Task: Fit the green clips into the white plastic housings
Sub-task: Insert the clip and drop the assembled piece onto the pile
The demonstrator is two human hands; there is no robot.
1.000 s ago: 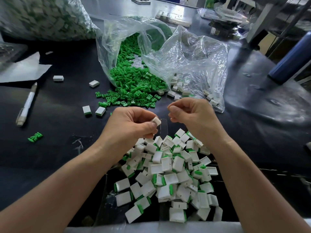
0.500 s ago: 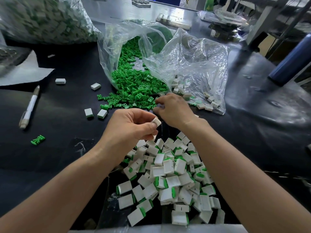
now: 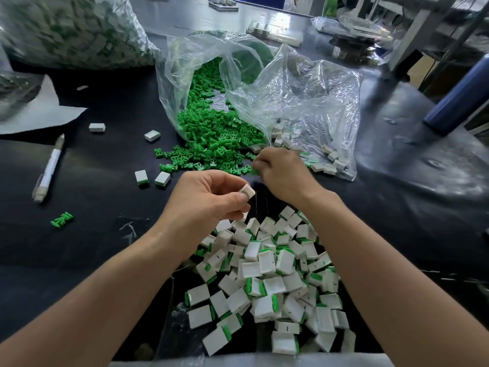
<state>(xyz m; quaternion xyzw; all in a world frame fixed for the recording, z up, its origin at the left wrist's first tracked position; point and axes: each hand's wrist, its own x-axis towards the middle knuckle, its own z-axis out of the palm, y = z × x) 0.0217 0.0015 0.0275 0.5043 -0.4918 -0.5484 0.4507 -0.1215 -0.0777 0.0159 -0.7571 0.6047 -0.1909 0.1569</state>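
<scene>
Presently we are recording the left hand pinching one white housing between thumb and fingertips, tilted and held above the counter; we are not making out its long axis. Just right and ahead, the right hand is curling its fingers down onto the near edge of the green clips spilling from the clear bag; we are unable to tell whether a clip is caught. The right hand is sitting nearer the clips, the housing waiting beside it. We are finding no legible writing, the pen included.
</scene>
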